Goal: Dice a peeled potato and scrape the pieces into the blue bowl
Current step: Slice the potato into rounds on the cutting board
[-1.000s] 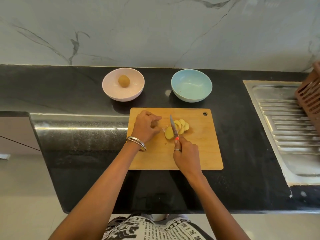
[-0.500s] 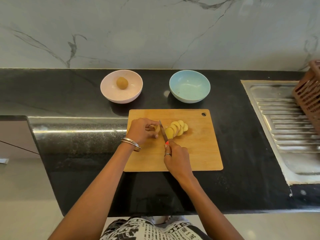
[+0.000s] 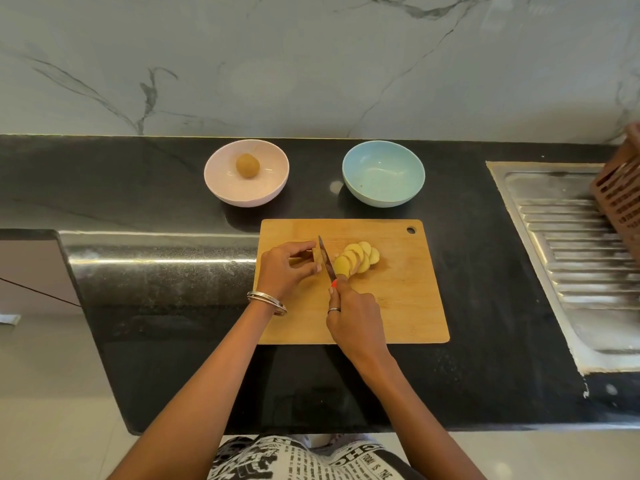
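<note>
At the upper left of the dark table [image 3: 138, 188], a pink bowl [image 3: 221, 188] holds one small round brownish item [image 3: 247, 165], probably an unpeeled potato kept aside; what it is cannot be told for certain. It sits well apart from the cutting, likely so it stays out of the way.

Lower, near the frame's centre, a wooden cutting board [image 3: 408, 306] lies on the table. At its left part the left hand [image 3: 285, 268] curls its fingers around the uncut end of the peeled potato [image 3: 316, 255], pinning it so it cannot roll under the blade. Most of that piece is hidden by the fingers.

Just right of it, the knife [image 3: 325, 258] stands with its blade against the potato end, tip pointing toward the top of the frame. The right hand [image 3: 355, 315] is clamped around the handle, forefinger extended along it, seemingly to steer the cut.

Right of the blade, a fan of pale yellow slices [image 3: 358, 258] leans overlapped on the board. They are rounds, not cubes, so dicing appears to be at an early stage.

Above the board, right of centre, the blue bowl [image 3: 349, 168] stands near the board's far edge, convenient for scraping. No potato pieces are in it; only a faint speck shows inside.

At the far right lie a steel drainboard [image 3: 571, 265] and a brown slatted basket [image 3: 620, 188].
</note>
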